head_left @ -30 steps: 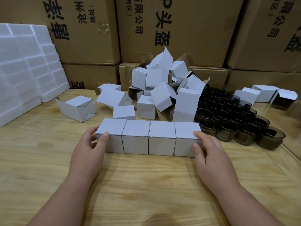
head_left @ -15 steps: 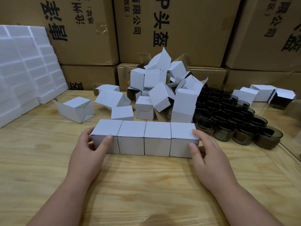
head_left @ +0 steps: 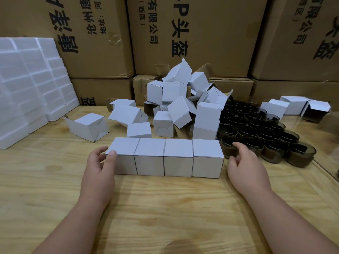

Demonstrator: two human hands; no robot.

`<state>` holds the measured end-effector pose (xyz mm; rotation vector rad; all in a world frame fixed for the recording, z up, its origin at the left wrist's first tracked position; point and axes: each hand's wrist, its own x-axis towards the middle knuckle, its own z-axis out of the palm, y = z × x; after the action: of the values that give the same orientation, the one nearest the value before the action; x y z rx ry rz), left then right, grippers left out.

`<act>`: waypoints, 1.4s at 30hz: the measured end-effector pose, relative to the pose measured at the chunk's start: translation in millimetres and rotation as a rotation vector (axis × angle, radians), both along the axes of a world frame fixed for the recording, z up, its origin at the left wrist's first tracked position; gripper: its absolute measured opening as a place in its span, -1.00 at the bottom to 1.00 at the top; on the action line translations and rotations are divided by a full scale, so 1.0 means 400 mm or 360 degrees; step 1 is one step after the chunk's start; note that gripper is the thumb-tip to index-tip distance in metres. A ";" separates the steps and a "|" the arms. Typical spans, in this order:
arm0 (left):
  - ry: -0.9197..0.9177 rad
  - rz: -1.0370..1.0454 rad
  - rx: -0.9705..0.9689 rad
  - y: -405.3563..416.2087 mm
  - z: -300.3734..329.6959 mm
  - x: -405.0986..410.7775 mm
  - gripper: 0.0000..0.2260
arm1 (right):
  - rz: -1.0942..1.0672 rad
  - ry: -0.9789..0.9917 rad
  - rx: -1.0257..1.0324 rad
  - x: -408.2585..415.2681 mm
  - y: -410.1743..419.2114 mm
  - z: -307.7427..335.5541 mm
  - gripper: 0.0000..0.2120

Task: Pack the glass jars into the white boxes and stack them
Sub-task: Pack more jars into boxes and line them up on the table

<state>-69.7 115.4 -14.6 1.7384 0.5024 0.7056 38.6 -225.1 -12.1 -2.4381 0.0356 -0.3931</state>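
Four closed white boxes (head_left: 167, 156) in one row at frame centre on the desk (head_left: 165, 208), long axis running left to right, sides touching. Dark glass jars (head_left: 256, 132) crowded at centre right, just beyond the row's right end. Right hand (head_left: 245, 162) nearer to these, fingers loosely spread, holding nothing, apart from the boxes, close to the nearest jar. Left hand (head_left: 100, 165) open, thumb resting on the leftmost box corner. Contents of the boxes hidden; far jars hard to count.

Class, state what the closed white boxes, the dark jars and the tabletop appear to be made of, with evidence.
White boxes: likely matte corrugated card; brown inner flaps nearby. Jars: apparently smoky glass, translucent, glossy. Tabletop: probably plywood, pale with visible grain.
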 end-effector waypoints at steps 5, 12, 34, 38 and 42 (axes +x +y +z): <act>-0.0175 0.0137 -0.0194 0.001 0.015 -0.002 -0.76 | -0.0099 0.0018 0.0036 -0.058 -0.025 0.001 -0.64; -0.0287 0.0220 0.0205 0.037 0.197 0.065 -0.74 | -0.0128 0.0053 0.0060 -0.150 -0.066 -0.002 -0.63; 0.1247 -0.0062 0.1271 -0.061 0.281 0.387 -0.32 | -0.0064 -0.0074 -0.0111 -0.136 -0.065 -0.019 -0.68; 0.0989 -0.0034 0.1635 -0.091 0.338 0.345 -0.33 | -0.0045 -0.0076 -0.0101 -0.139 -0.065 -0.015 -0.71; 0.0430 -0.0138 0.1438 -0.136 0.422 0.253 -0.39 | -0.0037 -0.0064 -0.0086 -0.145 -0.070 -0.013 -0.73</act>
<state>31.7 61.1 154.2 2.7089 0.2912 0.6836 -19.4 -253.0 -17.2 -2.4844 0.0366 -0.4587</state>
